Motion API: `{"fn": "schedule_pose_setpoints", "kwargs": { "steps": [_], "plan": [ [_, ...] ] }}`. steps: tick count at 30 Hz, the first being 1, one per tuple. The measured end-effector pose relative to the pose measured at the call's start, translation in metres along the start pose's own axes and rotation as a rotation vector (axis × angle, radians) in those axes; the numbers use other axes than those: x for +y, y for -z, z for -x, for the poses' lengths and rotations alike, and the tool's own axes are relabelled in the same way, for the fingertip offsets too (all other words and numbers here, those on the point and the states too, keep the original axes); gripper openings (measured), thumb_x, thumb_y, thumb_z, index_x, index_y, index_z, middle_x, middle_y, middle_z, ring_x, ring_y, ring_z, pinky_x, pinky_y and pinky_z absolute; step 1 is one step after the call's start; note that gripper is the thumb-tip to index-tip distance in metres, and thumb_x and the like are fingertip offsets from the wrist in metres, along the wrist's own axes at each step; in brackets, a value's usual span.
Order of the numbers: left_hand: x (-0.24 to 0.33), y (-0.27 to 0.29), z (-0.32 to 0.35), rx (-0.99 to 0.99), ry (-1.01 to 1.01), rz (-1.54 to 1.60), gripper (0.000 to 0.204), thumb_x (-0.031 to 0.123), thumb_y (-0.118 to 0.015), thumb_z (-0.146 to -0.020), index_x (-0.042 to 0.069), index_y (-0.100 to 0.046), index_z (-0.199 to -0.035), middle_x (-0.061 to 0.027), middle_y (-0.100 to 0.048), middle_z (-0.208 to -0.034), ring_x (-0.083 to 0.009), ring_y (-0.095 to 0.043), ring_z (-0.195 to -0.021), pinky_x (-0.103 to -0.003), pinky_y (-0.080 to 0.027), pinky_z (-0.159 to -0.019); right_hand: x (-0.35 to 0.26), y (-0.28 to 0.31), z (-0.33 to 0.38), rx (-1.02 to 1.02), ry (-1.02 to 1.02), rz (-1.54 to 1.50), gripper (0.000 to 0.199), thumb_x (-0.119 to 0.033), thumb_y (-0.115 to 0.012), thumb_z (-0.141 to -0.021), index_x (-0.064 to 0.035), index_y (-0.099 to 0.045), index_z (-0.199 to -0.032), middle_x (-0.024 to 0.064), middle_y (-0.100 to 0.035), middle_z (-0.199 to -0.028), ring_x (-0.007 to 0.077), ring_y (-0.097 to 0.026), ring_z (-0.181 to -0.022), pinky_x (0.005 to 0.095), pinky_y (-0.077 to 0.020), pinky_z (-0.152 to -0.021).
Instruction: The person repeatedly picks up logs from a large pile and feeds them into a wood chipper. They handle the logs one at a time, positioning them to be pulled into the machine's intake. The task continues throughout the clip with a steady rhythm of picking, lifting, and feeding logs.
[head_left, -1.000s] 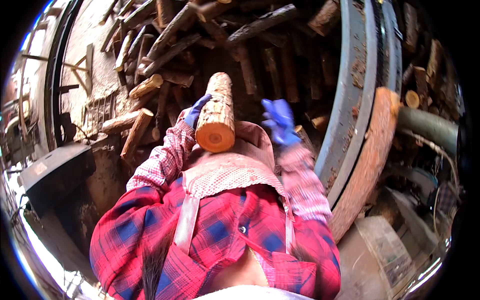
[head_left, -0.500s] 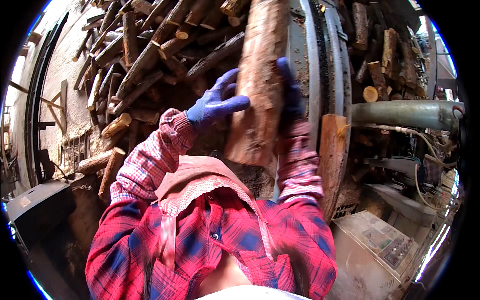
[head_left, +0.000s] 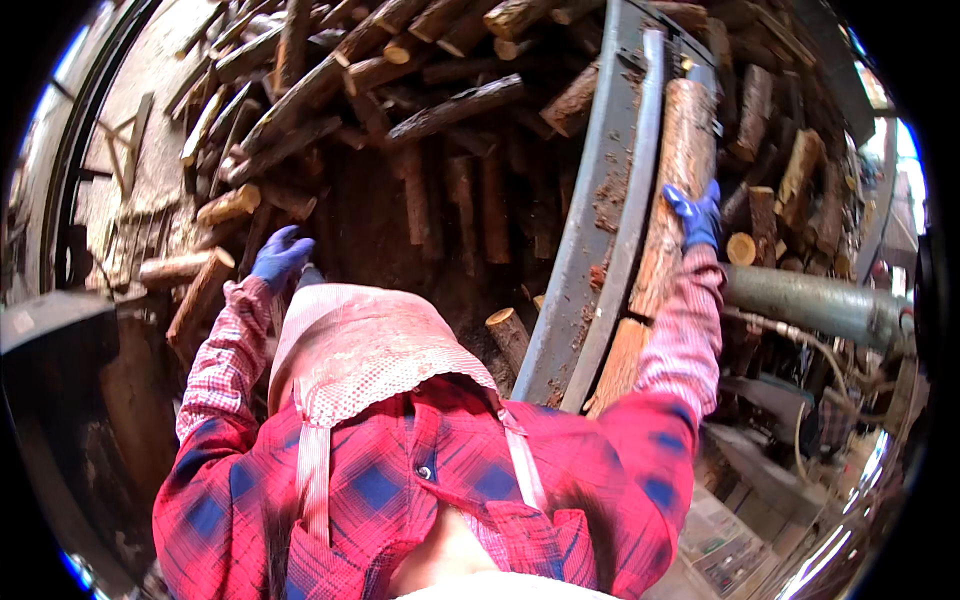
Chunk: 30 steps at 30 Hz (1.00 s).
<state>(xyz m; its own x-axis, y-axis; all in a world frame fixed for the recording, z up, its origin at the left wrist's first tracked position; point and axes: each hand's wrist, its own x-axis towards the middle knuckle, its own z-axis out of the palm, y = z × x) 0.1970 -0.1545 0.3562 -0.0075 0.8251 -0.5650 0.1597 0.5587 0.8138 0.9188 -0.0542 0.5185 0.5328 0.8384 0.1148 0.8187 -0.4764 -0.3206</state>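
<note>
Reaching out to the left of the curved grey steel rail (head_left: 612,220), a blue-gloved left hand (head_left: 281,255), fingers loosely curled and gripping nothing, hovering just above the pale sawn ends of short split logs (head_left: 205,275) at the edge of the dark woodpile (head_left: 400,120). Lying between that hand and the rail, a pinkish dotted apron bib (head_left: 360,345) over a red-and-blue plaid shirt (head_left: 400,480).

Pressing against the right side of the rail, a long round log of reddish-brown bark (head_left: 676,190), long axis running steeply up and away alongside the rail, upper end high near the rail's top, lower end dropping toward the plaid sleeve. Resting on the log's right flank about midway along it, the blue-gloved right hand (head_left: 697,215), fingers wrapping the bark, clearly the nearer of the two, with the left hand well apart across the rail. Showing rough, flaky bark, lighter orange in sunlit patches, fairly straight and uniform in girth.

Jutting out further right of the rail, a thick grey-green metal pipe (head_left: 810,305), with more stacked logs behind.
</note>
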Motion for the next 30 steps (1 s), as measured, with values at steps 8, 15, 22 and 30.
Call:
{"fn": "schedule_pose_setpoints", "kwargs": {
  "steps": [8, 15, 22, 30],
  "plan": [
    [-0.198, 0.081, 0.162, 0.65, 0.769, 0.436, 0.024, 0.038, -0.065, -0.084, 0.019, -0.053, -0.075, 0.0032, -0.037, -0.055, -0.0125, -0.032, -0.041, -0.03, -0.024, -0.038, 0.048, -0.002, 0.043, -0.155, 0.154, -0.204, 0.077, -0.032, -0.079, -0.072, -0.0015, -0.041, -0.131, 0.0191, -0.054, -0.121, 0.0295, -0.055, -0.104, 0.04, -0.0459, -0.091],
    [-0.372, 0.057, 0.219, 0.43, 0.597, 0.296, 0.031, 0.032, -0.06, -0.087, 0.016, -0.066, -0.113, -0.0037, -0.053, -0.06, -0.0147, -0.047, -0.047, -0.032, -0.037, -0.044, 0.03, 0.015, 0.095, -0.166, -0.083, -0.419, 0.097, -0.026, -0.083, -0.07, -0.0023, -0.024, -0.144, 0.0213, -0.044, -0.132, 0.0303, -0.051, -0.109, 0.0447, -0.0457, -0.094],
    [-0.314, 0.073, 0.175, 0.55, 0.633, 0.189, 0.047, 0.048, -0.064, -0.081, 0.003, -0.063, -0.066, -0.0098, -0.056, -0.056, -0.0255, -0.052, -0.05, -0.04, -0.039, -0.052, 0.055, 0.02, 0.117, -0.133, -0.09, -0.241, 0.09, -0.023, -0.08, -0.073, -0.005, -0.026, -0.143, 0.0204, -0.043, -0.133, 0.0323, -0.052, -0.107, 0.0478, -0.0472, -0.093],
    [-0.364, 0.097, 0.271, 0.606, 0.879, 0.884, 0.04, 0.037, -0.064, -0.085, 0.016, -0.043, -0.056, 0.0021, -0.036, -0.048, -0.014, -0.031, -0.037, -0.034, -0.021, -0.038, 0.052, 0.01, 0.149, -0.027, -0.376, 0.602, 0.086, -0.055, -0.077, -0.065, 0.0018, -0.051, -0.125, 0.0238, -0.058, -0.118, 0.0356, -0.057, -0.099, 0.0465, -0.0486, -0.086]
  ]
}}
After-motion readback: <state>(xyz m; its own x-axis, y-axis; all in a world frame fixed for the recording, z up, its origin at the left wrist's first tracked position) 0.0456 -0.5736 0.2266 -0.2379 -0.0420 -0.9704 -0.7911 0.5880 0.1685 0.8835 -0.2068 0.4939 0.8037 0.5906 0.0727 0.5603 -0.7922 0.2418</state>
